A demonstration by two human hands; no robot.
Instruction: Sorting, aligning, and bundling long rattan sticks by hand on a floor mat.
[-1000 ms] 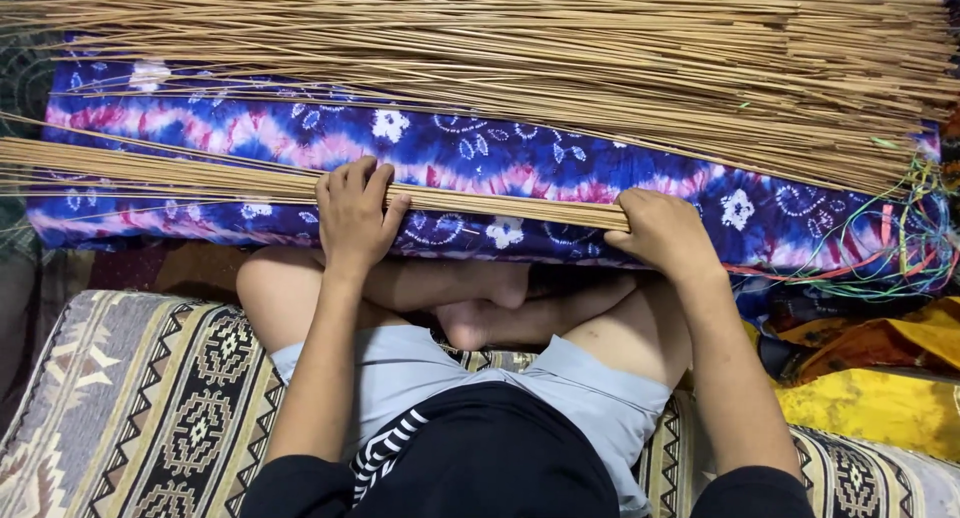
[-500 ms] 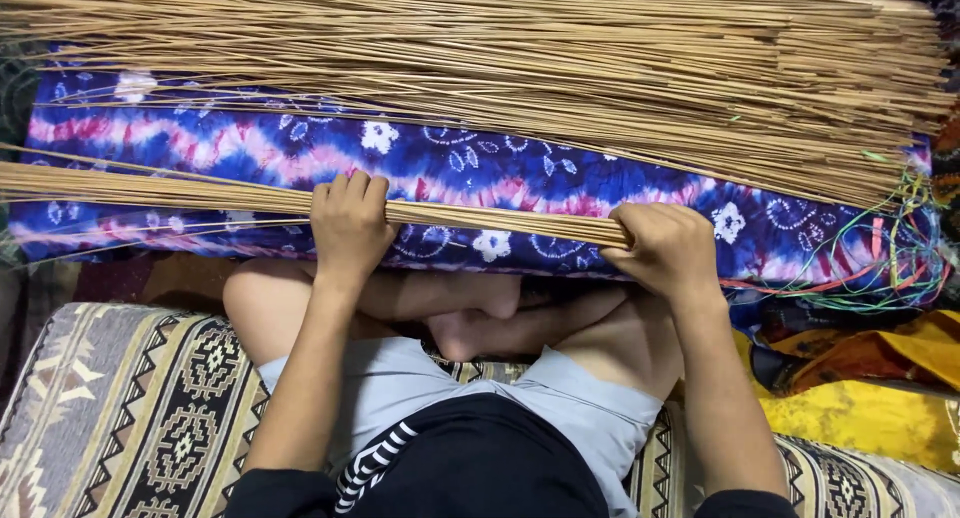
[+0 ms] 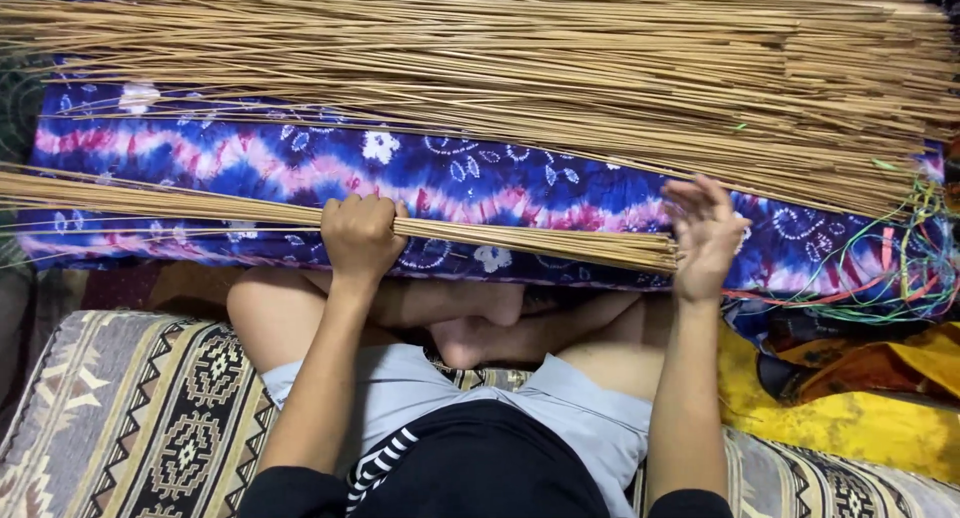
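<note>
The left hand [image 3: 362, 234] is closed in a fist around a small bundle of thin sticks [image 3: 200, 206], which lies lengthwise along the near edge of the blue and pink tie-dye cushion [image 3: 480, 183]. The right hand [image 3: 706, 236] is spread open, palm against the bundle's cut ends, holding nothing. To even the ends well, the fist should loosen just enough for sticks to slide while the palm taps squarely; a slanted palm would leave them uneven. The big pile of sticks [image 3: 560, 73] fills the cushion's far edge, so open room is only a narrow strip between. Coloured strings [image 3: 900, 268] crowd the right end near the yellow cloth [image 3: 850, 418]; the bent knees sit under the near edge.
</note>
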